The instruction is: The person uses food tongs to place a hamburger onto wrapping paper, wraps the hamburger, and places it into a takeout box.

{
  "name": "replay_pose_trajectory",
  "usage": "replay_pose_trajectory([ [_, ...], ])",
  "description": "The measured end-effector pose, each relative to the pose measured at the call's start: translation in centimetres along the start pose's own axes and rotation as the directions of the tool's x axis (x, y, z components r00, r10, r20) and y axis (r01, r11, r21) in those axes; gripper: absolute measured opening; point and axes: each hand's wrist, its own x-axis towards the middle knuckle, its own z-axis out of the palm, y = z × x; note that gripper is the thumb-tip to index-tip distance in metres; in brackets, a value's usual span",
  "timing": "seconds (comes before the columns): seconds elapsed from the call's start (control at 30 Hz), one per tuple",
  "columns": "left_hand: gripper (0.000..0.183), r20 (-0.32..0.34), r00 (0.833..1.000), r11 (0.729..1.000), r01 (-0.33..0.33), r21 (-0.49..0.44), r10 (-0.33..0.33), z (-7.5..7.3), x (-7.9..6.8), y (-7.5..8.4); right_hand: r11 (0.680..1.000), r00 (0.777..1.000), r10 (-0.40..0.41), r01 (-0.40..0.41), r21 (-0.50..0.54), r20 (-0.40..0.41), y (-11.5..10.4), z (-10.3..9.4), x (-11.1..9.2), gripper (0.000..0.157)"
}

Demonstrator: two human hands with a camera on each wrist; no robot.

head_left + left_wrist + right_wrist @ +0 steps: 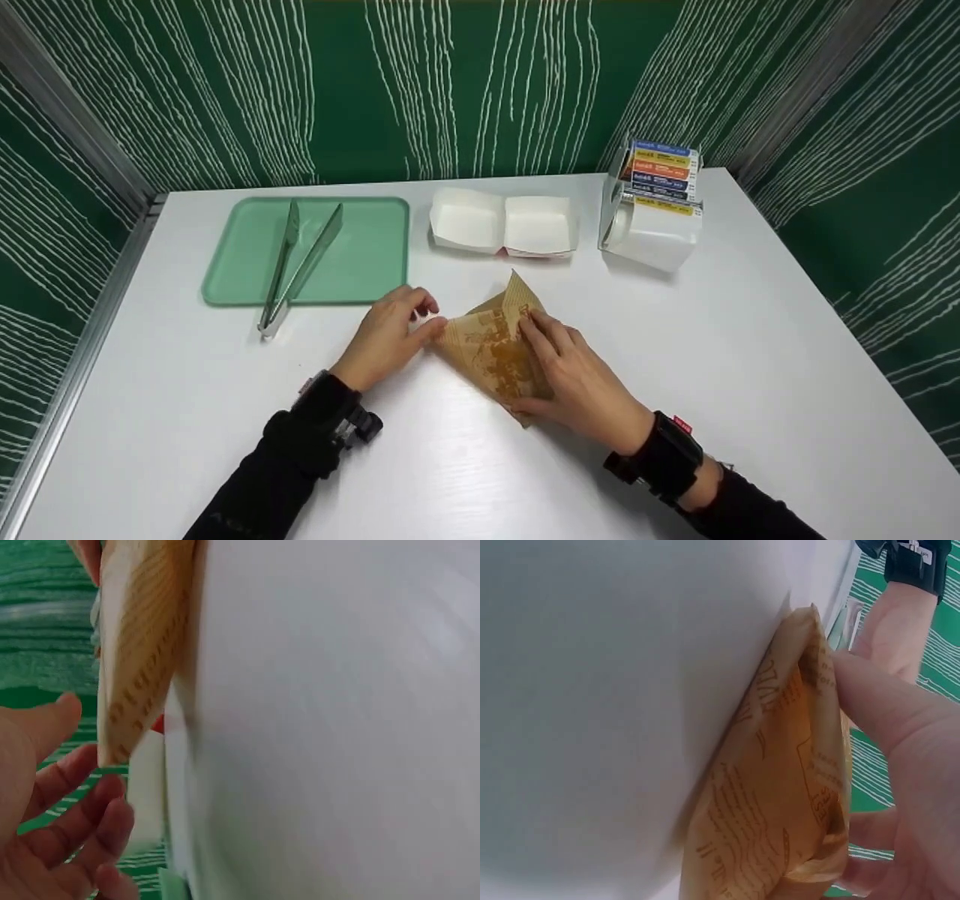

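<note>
A folded brown printed paper wrapper rests on the white table; whatever is inside it is hidden. My right hand lies over its right side and holds it, the thumb at the near edge and the fingers on the far part. In the right wrist view the thumb touches the fold of the wrapper. My left hand is at the wrapper's left corner. The left wrist view shows that hand with thumb and fingers spread apart around the corner, pinching nothing.
A green tray stands at the back left, with metal tongs lying across its front edge. An opened white paper box is behind the wrapper. A holder with colourful-labelled packs stands at the back right.
</note>
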Motion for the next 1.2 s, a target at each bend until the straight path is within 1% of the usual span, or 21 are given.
replay_pose_trajectory([
  [0.03, 0.018, -0.028, 0.999, 0.999, -0.037, 0.034, 0.038, 0.2, -0.1, 0.7, 1.0, 1.0, 0.008, -0.008, 0.003, -0.003, -0.1, 0.1, 0.1, 0.116],
  [0.07, 0.018, -0.042, 0.996, 0.994, -0.079, 0.072, 0.082, 0.4, -0.2, 1.4, 1.0, 1.0, 0.014, -0.014, 0.004, -0.008, -0.3, 0.1, 0.2, 0.116],
  [0.1, 0.021, -0.042, 0.991, 0.987, -0.125, 0.103, 0.13, 0.7, -0.3, 2.1, 1.0, 1.0, 0.02, -0.02, 0.005, -0.015, -0.5, 0.2, 0.4, 0.115],
  [0.13, 0.024, -0.028, 0.984, 0.977, -0.17, 0.131, 0.175, 0.9, -0.4, 2.8, 1.0, 0.999, 0.026, -0.026, -0.001, -0.025, -0.6, 0.2, 0.6, 0.115],
  [0.2, 0.029, 0.028, 0.969, 0.953, -0.247, 0.173, 0.246, 1.6, -0.5, 3.9, 0.999, 0.998, 0.041, -0.041, -0.009, -0.04, -1.0, 0.4, 0.8, 0.114],
  [0.23, 0.032, 0.059, 0.961, 0.941, -0.278, 0.194, 0.271, 2.0, -0.5, 4.3, 0.999, 0.998, 0.05, -0.051, -0.011, -0.044, -1.2, 0.4, 1.0, 0.112],
  [0.3, 0.036, 0.109, 0.95, 0.921, -0.309, 0.237, 0.291, 2.7, -0.5, 4.8, 0.997, 0.997, 0.074, -0.074, -0.001, -0.037, -1.4, 0.4, 1.2, 0.11],
  [0.33, 0.038, 0.123, 0.948, 0.912, -0.315, 0.262, 0.292, 2.9, -0.5, 4.9, 0.996, 0.996, 0.088, -0.087, 0.011, -0.026, -1.5, 0.3, 1.2, 0.109],
  [0.4, 0.039, 0.132, 0.949, 0.904, -0.313, 0.291, 0.286, 3.3, -0.4, 5.0, 0.992, 0.994, 0.108, -0.108, 0.061, -0.005, -1.5, 0.2, 1.4, 0.102],
  [0.47, 0.038, 0.125, 0.952, 0.902, -0.303, 0.306, 0.278, 3.5, -0.4, 4.9, 0.982, 0.992, 0.125, -0.124, 0.142, 0.008, -1.3, 0.0, 1.4, 0.095],
  [0.53, 0.037, 0.108, 0.954, 0.902, -0.299, 0.312, 0.279, 3.6, -0.3, 4.9, 0.96, 0.99, 0.139, -0.135, 0.247, 0.0, -0.8, -0.2, 1.5, 0.083],
  [0.6, 0.037, 0.092, 0.956, 0.905, -0.293, 0.308, 0.279, 3.6, -0.3, 4.8, 0.929, 0.988, 0.151, -0.135, 0.344, -0.02, -0.3, -0.3, 1.5, 0.071],
  [0.63, 0.037, 0.086, 0.956, 0.907, -0.293, 0.304, 0.28, 3.7, -0.2, 4.8, 0.913, 0.987, 0.159, -0.136, 0.385, -0.028, 0.0, -0.3, 1.5, 0.066],
  [0.7, 0.038, 0.077, 0.955, 0.907, -0.297, 0.3, 0.287, 3.7, -0.2, 4.8, 0.891, 0.984, 0.173, -0.137, 0.433, -0.043, 0.4, -0.3, 1.6, 0.058],
  [0.77, 0.038, 0.07, 0.951, 0.906, -0.307, 0.293, 0.3, 3.8, -0.2, 4.7, 0.876, 0.981, 0.186, -0.142, 0.461, -0.052, 0.7, -0.1, 1.6, 0.053],
  [0.83, 0.038, 0.061, 0.944, 0.899, -0.327, 0.293, 0.324, 3.9, -0.2, 4.6, 0.865, 0.979, 0.197, -0.148, 0.479, -0.054, 0.9, 0.0, 1.7, 0.052],
  [0.93, 0.036, 0.044, 0.934, 0.888, -0.351, 0.298, 0.355, 3.9, -0.1, 4.6, 0.858, 0.978, 0.198, -0.142, 0.494, -0.062, 1.0, 0.2, 1.8, 0.053],
  [1.0, 0.035, 0.037, 0.932, 0.885, -0.355, 0.301, 0.361, 3.9, -0.1, 4.5, 0.856, 0.98, 0.186, -0.128, 0.501, -0.068, 1.1, 0.2, 1.8, 0.054],
  [1.13, 0.034, 0.042, 0.932, 0.881, -0.354, 0.312, 0.36, 3.9, -0.1, 4.6, 0.869, 0.986, 0.149, -0.094, 0.486, -0.075, 1.3, 0.3, 1.8, 0.048],
  [1.2, 0.034, 0.046, 0.933, 0.879, -0.352, 0.322, 0.357, 4.0, -0.1, 4.7, 0.883, 0.989, 0.129, -0.08, 0.463, -0.075, 1.4, 0.3, 1.8, 0.044],
])
